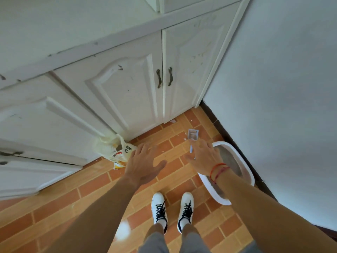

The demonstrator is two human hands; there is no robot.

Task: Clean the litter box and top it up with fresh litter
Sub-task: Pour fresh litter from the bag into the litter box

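Observation:
A white litter box (245, 166) holding grey litter stands on the tiled floor against the right wall, partly hidden behind my right forearm. A pale lilac slotted scoop (193, 135) lies on the floor just beyond it, its handle running under my right fingers. My right hand (204, 157), with red threads round the wrist, hovers spread over that handle and holds nothing. My left hand (143, 162) is stretched out flat over the floor, fingers straight. Beside the cabinet lies a crumpled yellowish plastic bag (114, 150) with printed packaging inside.
White cabinet doors (127, 92) with dark handles fill the far side, and a white wall (282, 88) with dark skirting closes off the right. My two white shoes (172, 210) stand on the orange tiles. Small white scraps lie scattered near the scoop.

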